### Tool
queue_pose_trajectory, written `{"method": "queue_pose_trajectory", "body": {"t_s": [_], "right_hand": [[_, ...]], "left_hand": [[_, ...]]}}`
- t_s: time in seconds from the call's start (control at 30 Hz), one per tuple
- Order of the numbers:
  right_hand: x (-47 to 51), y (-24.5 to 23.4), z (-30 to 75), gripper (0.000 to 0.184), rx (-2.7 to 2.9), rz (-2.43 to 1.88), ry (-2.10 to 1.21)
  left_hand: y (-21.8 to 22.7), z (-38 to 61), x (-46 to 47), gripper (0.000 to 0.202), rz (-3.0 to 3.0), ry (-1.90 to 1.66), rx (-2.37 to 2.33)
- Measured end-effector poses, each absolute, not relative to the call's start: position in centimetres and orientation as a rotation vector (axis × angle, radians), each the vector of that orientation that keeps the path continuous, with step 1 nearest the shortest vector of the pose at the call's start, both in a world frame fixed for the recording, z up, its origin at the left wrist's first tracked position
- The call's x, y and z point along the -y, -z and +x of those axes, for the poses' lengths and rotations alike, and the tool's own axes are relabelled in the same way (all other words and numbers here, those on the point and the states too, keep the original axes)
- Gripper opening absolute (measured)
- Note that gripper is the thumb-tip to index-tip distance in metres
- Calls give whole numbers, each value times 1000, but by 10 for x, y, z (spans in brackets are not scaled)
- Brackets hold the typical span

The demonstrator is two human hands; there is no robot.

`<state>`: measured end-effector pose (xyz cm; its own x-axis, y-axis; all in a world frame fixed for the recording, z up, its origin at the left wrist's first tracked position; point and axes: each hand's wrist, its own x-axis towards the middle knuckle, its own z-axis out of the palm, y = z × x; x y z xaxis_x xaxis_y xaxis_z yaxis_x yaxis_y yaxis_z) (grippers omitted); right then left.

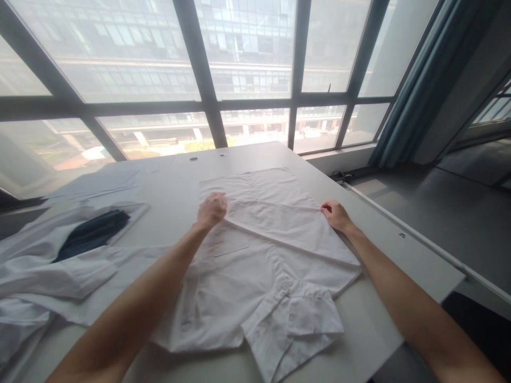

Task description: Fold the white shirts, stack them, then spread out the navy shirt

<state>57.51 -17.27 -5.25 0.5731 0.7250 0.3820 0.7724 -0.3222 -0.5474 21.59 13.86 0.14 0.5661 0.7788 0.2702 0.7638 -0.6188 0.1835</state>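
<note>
A white collared shirt [247, 298] lies spread on the white table, its collar toward me and one part folded across the body. My left hand [213, 209] is closed in a pinch at the left end of that folded part, slightly blurred. On the far right edge of the fabric, thumb and fingers of my right hand [335, 215] pinch the cloth. Between both hands the white fabric stretches in a fairly straight line, with small wrinkles beyond it.
More white cloth [83, 276] lies crumpled at the left, with a folded dark blue cloth [93, 233] on it. The white table [255, 154] reaches toward large windows. A blue-grey curtain [413, 80] hangs at the right, and cables [341, 175] lie beyond the table's right edge.
</note>
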Motion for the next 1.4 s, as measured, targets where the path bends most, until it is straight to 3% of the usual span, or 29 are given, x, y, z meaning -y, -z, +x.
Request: {"method": "queue_pose_trajectory", "body": {"t_s": [0.13, 0.27, 0.43, 0.57, 0.87, 1.2, 1.4], "right_hand": [[176, 45, 567, 23, 1209, -2101, 145], [179, 32, 532, 39, 1380, -2054, 251], [186, 30, 491, 57, 1715, -2213, 25], [205, 36, 495, 64, 1645, -2429, -63], [254, 31, 540, 67, 1263, -2373, -27], [267, 38, 480, 61, 1862, -2325, -97], [254, 21, 515, 62, 1522, -2260, 27]], "left_hand": [[15, 236, -105, 66, 2750, -246, -1354], [23, 235, -104, 69, 2744, -230, -1363], [25, 234, -110, 70, 2726, -214, -1359], [26, 235, -111, 71, 2711, -231, -1366], [29, 237, -114, 74, 2667, -255, -1339], [26, 236, -109, 72, 2663, -257, -1335], [23, 235, -106, 72, 2667, -282, -1331]]}}
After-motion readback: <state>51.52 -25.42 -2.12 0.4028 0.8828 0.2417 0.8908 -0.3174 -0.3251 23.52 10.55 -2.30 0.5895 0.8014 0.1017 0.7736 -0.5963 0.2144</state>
